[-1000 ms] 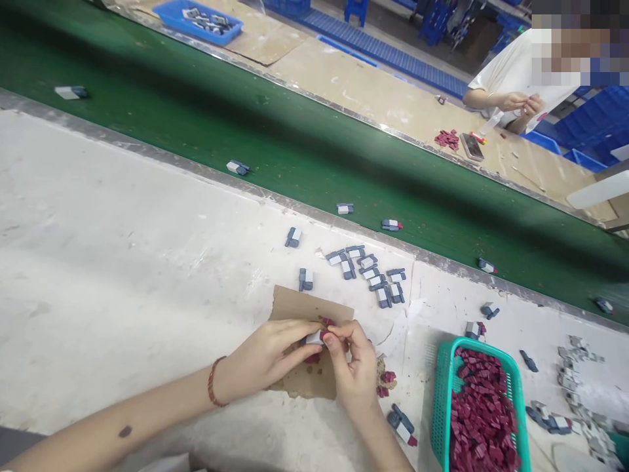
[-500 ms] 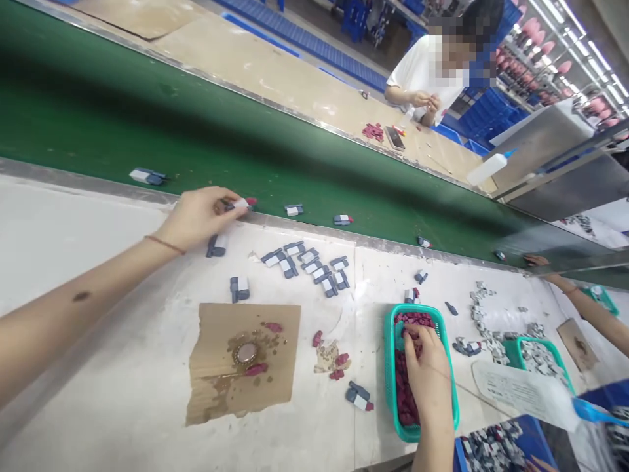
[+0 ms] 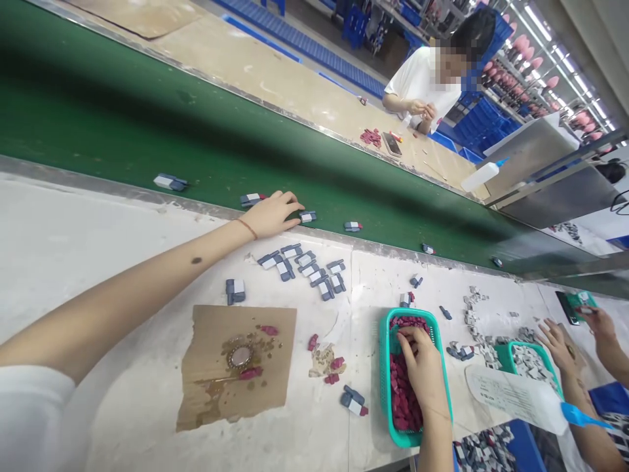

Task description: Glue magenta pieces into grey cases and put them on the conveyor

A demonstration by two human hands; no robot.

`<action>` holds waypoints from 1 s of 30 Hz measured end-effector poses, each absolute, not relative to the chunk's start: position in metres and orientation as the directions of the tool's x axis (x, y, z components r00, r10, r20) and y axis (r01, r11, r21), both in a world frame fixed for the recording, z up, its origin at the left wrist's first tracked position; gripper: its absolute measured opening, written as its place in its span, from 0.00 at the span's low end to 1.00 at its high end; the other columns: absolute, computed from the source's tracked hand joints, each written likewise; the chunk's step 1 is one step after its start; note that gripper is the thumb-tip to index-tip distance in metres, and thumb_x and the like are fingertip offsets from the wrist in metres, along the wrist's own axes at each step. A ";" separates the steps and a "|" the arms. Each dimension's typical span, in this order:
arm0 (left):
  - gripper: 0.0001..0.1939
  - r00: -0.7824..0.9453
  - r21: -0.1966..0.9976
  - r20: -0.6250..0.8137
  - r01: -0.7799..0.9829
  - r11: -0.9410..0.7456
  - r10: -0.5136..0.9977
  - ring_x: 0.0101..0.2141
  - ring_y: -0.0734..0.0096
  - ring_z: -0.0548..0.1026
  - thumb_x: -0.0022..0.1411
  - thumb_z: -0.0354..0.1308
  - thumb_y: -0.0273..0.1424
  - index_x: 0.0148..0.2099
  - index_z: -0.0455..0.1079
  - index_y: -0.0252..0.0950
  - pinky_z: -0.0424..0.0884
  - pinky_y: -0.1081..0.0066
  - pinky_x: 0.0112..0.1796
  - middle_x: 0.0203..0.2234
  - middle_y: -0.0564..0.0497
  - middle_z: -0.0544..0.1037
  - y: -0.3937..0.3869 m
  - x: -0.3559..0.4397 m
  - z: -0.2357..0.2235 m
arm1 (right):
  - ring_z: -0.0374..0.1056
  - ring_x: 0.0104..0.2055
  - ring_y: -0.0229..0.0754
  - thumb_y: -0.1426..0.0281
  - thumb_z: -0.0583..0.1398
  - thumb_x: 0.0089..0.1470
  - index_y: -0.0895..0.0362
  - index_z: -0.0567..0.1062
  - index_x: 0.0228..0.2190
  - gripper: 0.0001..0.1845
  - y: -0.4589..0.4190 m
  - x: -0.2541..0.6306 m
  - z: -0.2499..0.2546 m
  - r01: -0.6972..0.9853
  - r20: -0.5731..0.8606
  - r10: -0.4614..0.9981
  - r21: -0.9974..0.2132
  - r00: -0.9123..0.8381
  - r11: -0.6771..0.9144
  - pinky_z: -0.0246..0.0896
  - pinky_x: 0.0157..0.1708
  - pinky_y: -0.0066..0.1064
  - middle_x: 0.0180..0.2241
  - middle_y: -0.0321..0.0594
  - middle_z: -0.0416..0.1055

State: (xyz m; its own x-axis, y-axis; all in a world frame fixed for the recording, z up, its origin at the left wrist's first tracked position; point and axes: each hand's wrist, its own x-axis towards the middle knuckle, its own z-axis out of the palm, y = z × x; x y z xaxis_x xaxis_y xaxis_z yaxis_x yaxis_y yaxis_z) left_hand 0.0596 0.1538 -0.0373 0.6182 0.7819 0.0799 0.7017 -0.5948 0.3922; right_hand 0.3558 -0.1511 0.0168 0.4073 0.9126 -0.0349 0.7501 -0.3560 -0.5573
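Observation:
On the green conveyor belt, my left hand (image 3: pixel 274 215) has its thumb and fingers apart beside a small blue-grey and white plastic part (image 3: pixel 308 216). A similar part with a red tip (image 3: pixel 251 199) lies just behind that hand. My right hand (image 3: pixel 423 367) is inside the teal basket (image 3: pixel 384 380), which holds many small dark-red pieces (image 3: pixel 403 400). Its fingertips are bent together over the pieces; what they hold, if anything, is hidden. Several blue-grey parts (image 3: pixel 308 267) lie grouped on the white table between my hands.
A stained cardboard piece (image 3: pixel 196 367) carries a round cap of liquid and red pieces. A blue-tipped bottle (image 3: pixel 521 396), a basket of white pieces (image 3: pixel 557 373) and a blue bin (image 3: pixel 528 446) stand right. A co-worker's hand (image 3: pixel 557 344) is beyond them; another person (image 3: pixel 417 78) sits across the belt.
My left hand has let go of the red-tipped part on the belt and moved right to another part. My right hand stays in the basket. The neighbour's hands have come back from the belt.

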 end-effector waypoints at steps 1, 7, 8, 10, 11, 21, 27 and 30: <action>0.21 0.618 0.400 0.082 0.698 -0.594 0.782 0.48 0.50 0.69 0.63 0.46 0.34 0.53 0.71 0.31 0.66 0.57 0.50 0.47 0.39 0.72 0.155 0.063 -0.039 | 0.70 0.33 0.47 0.60 0.58 0.55 0.54 0.74 0.30 0.11 -0.153 0.353 0.018 0.662 -0.052 0.893 -0.653 0.447 -0.368 0.64 0.35 0.37 0.31 0.42 0.74; 0.21 0.610 0.481 0.101 0.662 -0.576 0.786 0.49 0.51 0.69 0.63 0.49 0.35 0.56 0.67 0.32 0.67 0.58 0.50 0.47 0.40 0.72 0.149 0.074 -0.039 | 0.70 0.29 0.41 0.57 0.65 0.49 0.56 0.78 0.34 0.15 -0.151 0.320 0.024 0.104 -0.177 0.793 -0.952 0.583 -0.289 0.66 0.31 0.33 0.28 0.39 0.76; 0.22 0.607 0.494 0.099 0.658 -0.569 0.788 0.50 0.50 0.68 0.62 0.52 0.37 0.56 0.67 0.32 0.67 0.57 0.50 0.48 0.40 0.71 0.146 0.078 -0.038 | 0.70 0.29 0.41 0.57 0.67 0.47 0.55 0.78 0.33 0.15 -0.148 0.312 0.025 0.023 -0.201 0.788 -0.964 0.582 -0.263 0.66 0.30 0.32 0.28 0.39 0.76; 0.22 0.592 0.524 0.090 0.655 -0.544 0.801 0.51 0.47 0.67 0.60 0.56 0.38 0.53 0.69 0.32 0.67 0.57 0.50 0.49 0.39 0.70 0.141 0.089 -0.036 | 0.71 0.29 0.41 0.58 0.69 0.45 0.55 0.77 0.30 0.15 -0.140 0.297 0.028 -0.114 -0.247 0.798 -0.968 0.550 -0.222 0.67 0.28 0.31 0.28 0.39 0.76; 0.20 0.578 0.544 0.086 0.655 -0.524 0.812 0.51 0.48 0.67 0.59 0.57 0.37 0.51 0.69 0.32 0.67 0.57 0.50 0.48 0.39 0.70 0.139 0.096 -0.036 | 0.71 0.28 0.40 0.58 0.69 0.44 0.54 0.76 0.30 0.15 -0.136 0.290 0.029 -0.160 -0.265 0.809 -0.964 0.525 -0.212 0.68 0.27 0.30 0.29 0.39 0.76; 0.08 0.404 0.879 0.035 0.423 -0.220 0.914 0.38 0.61 0.75 0.54 0.60 0.22 0.38 0.67 0.33 0.72 0.61 0.44 0.39 0.44 0.73 0.130 0.121 -0.021 | 0.56 0.19 0.33 0.55 0.62 0.53 0.57 0.76 0.35 0.18 -0.114 0.226 0.015 -0.124 -0.324 0.883 -0.946 0.340 -0.300 0.52 0.17 0.24 0.19 0.30 0.61; 0.18 0.380 0.984 -0.106 0.171 0.043 0.919 0.22 0.74 0.74 0.53 0.65 0.37 0.42 0.65 0.34 0.71 0.74 0.23 0.30 0.51 0.73 0.087 0.056 -0.013 | 0.62 0.19 0.35 0.60 0.67 0.45 0.56 0.73 0.26 0.13 -0.106 0.194 -0.003 0.020 -0.294 0.915 -0.950 0.275 -0.311 0.58 0.20 0.25 0.19 0.31 0.67; 0.21 0.406 0.973 -0.230 0.098 0.209 0.884 0.17 0.77 0.68 0.47 0.68 0.40 0.41 0.70 0.35 0.63 0.77 0.17 0.22 0.55 0.70 0.058 0.017 -0.003 | 0.70 0.26 0.40 0.64 0.66 0.48 0.56 0.76 0.26 0.08 -0.105 0.178 -0.011 0.180 -0.229 0.957 -0.949 0.181 -0.261 0.66 0.27 0.29 0.23 0.37 0.75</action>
State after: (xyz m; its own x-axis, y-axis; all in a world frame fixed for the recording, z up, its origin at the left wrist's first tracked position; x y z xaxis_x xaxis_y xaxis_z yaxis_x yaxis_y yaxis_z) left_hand 0.0172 0.0575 -0.0032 0.4060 0.8843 -0.2305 0.0977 0.2087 0.9731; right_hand 0.1781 -0.1054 -0.0114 0.1813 0.9565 -0.2285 0.1796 -0.2607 -0.9486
